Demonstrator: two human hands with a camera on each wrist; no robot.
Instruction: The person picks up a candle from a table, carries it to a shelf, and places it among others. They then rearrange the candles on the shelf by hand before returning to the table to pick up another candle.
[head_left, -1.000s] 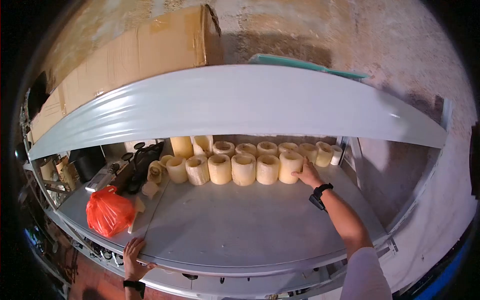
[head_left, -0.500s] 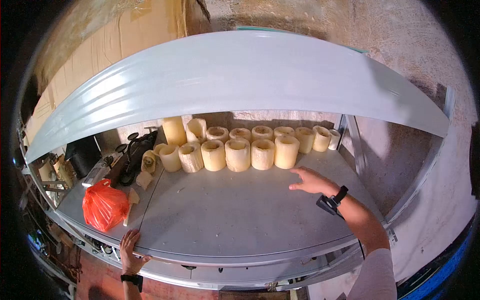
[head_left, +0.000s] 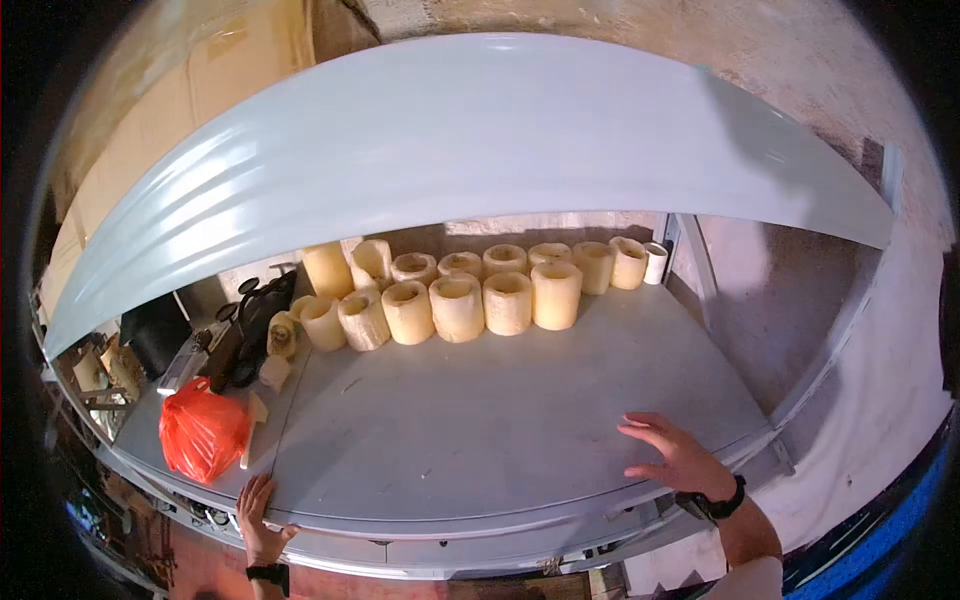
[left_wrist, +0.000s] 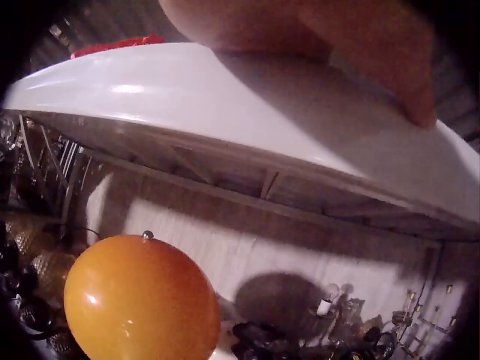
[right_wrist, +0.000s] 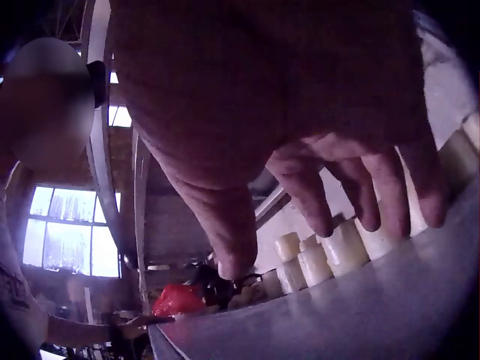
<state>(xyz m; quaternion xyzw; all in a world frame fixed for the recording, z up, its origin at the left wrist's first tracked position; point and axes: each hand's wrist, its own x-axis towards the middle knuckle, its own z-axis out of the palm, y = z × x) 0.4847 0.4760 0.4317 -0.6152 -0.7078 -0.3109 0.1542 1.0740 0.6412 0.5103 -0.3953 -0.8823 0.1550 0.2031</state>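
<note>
At the far left of the shelf (head_left: 470, 410) stands a dark container (head_left: 155, 335), with a grey-white item (head_left: 183, 362) beside it. Near these, a knotted red plastic bag (head_left: 207, 430) sits on the shelf, and a pale strip (head_left: 255, 425) lies at its right. Farther back, long black gear (head_left: 255, 325) leans among the clutter; I cannot tell what it is.

At the near left edge, the left hand (head_left: 258, 520) rests on the shelf with fingers extended and the thumb held apart. The left wrist view shows an orange rounded object (left_wrist: 142, 300) with a small metal knob below that edge.

From left of centre to the right, hollow cream cylinders (head_left: 457, 308) stand upright in two rows along the far side of the shelf, several just beside one another. Two taller ones (head_left: 326, 270) rise at the left of the back row, and a small white cylinder (head_left: 655, 263) ends it at the right, near a metal post (head_left: 690, 270).

At the near right, the right hand (head_left: 680, 462) is spread over the shelf, its fingers slightly bent and the thumb apart, well apart from the cylinders. A black band (head_left: 718, 498) circles its wrist.
</note>
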